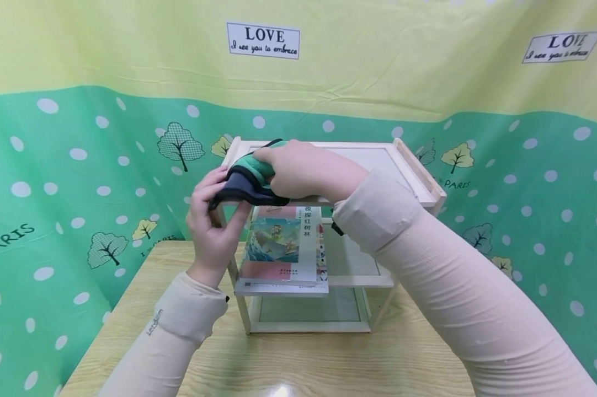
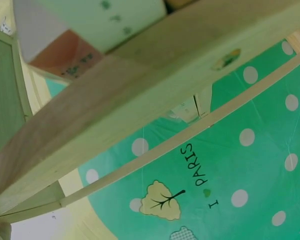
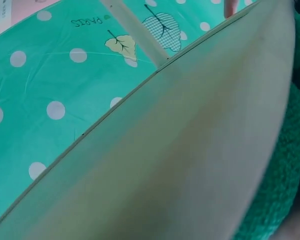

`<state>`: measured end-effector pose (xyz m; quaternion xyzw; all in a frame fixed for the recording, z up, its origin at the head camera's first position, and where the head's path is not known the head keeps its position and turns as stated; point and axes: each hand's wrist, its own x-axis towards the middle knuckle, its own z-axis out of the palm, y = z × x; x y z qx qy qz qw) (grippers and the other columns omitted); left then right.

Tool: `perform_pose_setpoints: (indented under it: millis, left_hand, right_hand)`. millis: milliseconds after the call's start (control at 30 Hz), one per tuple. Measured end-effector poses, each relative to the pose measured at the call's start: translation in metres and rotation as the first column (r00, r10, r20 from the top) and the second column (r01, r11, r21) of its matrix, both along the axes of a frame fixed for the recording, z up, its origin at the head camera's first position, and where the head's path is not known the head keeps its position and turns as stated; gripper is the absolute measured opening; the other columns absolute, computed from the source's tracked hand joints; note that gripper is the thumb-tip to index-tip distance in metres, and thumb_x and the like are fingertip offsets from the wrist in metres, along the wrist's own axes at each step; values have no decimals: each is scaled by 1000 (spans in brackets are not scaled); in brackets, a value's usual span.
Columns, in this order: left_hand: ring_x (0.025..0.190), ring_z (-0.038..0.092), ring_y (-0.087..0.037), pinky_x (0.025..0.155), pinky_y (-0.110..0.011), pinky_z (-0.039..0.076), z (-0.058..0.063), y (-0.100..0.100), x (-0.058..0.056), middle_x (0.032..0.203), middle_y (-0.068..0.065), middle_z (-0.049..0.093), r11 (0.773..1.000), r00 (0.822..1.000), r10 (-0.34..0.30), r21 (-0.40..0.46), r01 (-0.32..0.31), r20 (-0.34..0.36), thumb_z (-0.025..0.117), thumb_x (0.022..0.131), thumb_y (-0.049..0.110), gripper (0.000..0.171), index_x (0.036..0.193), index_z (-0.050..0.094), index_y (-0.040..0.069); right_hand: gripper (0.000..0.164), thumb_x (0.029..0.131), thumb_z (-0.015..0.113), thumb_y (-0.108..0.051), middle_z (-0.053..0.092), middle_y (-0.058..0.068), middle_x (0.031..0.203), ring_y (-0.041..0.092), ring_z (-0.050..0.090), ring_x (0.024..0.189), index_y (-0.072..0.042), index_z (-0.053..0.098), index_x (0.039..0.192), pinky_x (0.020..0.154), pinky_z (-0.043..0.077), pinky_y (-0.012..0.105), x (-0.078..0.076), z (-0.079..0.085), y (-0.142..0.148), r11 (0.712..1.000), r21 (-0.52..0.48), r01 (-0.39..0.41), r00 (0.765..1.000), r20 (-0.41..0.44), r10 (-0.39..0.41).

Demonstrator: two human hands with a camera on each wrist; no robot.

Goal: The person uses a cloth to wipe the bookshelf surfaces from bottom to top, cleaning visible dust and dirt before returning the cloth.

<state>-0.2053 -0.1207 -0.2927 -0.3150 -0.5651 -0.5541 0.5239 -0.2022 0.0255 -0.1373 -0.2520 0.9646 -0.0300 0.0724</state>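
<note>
The right hand (image 1: 300, 168) grips the green part of a thick cloth (image 1: 244, 182), with its fingers bent down onto it. The left hand (image 1: 204, 223) holds the left end of the same cloth, with its thumb low at the front and its fingers round the side. I cannot tell if the left hand touches the wood too. The cloth is green and dark gray with black edges, and it is all bunched up. It is at the front left corner of the top shelf (image 1: 373, 160) of a pale wood rack (image 1: 360, 280). In the right wrist view, the green part looks fuzzy, just beside the shelf.

Below the hands, a picture book (image 1: 273, 240) lies flat on the left side of the middle shelf. It has pink parts, a blue and green picture, and Chinese words down its right side. Another book (image 1: 283, 288) lies under it and peeks out at the front. The rack stands on a light wood table (image 1: 298, 364). Behind it hangs a curtain (image 1: 105, 138), yellow on top and green below, with white dots, little trees and two LOVE signs (image 1: 263, 41)
</note>
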Motion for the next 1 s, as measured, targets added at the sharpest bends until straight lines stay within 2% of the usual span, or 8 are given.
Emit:
perform_pose_setpoints:
  millis: [133, 267, 433, 667, 833, 1000]
  left_hand:
    - [126, 51, -47, 110, -48, 46, 0, 1, 0, 122, -21, 62, 999, 999, -42, 18, 42, -4, 75, 88, 31, 56, 104, 51, -17]
    - [127, 51, -46, 110, -43, 47, 0, 2, 1, 121, -25, 61, 999, 1000, -31, 15, 31, 3, 75, 88, 34, 58, 104, 51, -16]
    - [127, 53, -43, 111, -43, 46, 0, 2, 2, 118, -32, 59, 1000, 1000, -15, 6, 15, 16, 75, 87, 37, 60, 106, 53, -15]
    - [126, 53, -42, 113, -48, 43, 0, 2, 1, 117, -30, 59, 999, 999, -33, 14, 33, 10, 75, 87, 35, 59, 104, 53, -16]
    - [125, 53, -44, 113, -50, 43, 0, 1, 1, 112, -25, 62, 1000, 1000, -7, 0, 7, 6, 74, 88, 37, 57, 98, 52, -14]
    - [125, 53, -45, 114, -51, 42, 0, 1, 1, 108, -30, 61, 1000, 1000, 8, -16, -8, 7, 73, 88, 39, 56, 96, 52, -13]
  right_hand:
    - [46, 97, 54, -19, 59, 2, 115, 22, 56, 100, -26, 45, 141, 84, 49, 33, 1, -3, 0, 1000, 0, -3, 999, -44, 3]
    - [37, 97, 55, -21, 60, 2, 110, 20, 57, 97, -22, 48, 133, 83, 51, 33, 1, -5, 0, 1000, 22, -13, 995, -96, 15]
    - [39, 98, 52, -22, 59, 3, 111, 21, 55, 96, -22, 46, 137, 78, 47, 33, 0, -6, -1, 999, 35, 13, 994, -107, -9]
    - [47, 98, 49, -21, 59, 4, 117, 23, 55, 97, -24, 42, 144, 77, 46, 34, -1, -6, -2, 998, 42, 51, 993, -108, -46]
    - [49, 95, 50, -17, 61, 6, 116, 23, 56, 98, -25, 43, 143, 78, 50, 35, -5, -8, -2, 997, 23, 80, 989, -123, -77]
    - [44, 95, 47, -18, 62, 8, 116, 23, 56, 97, -25, 45, 138, 77, 51, 38, -10, -10, -2, 993, 24, 118, 981, -156, -112]
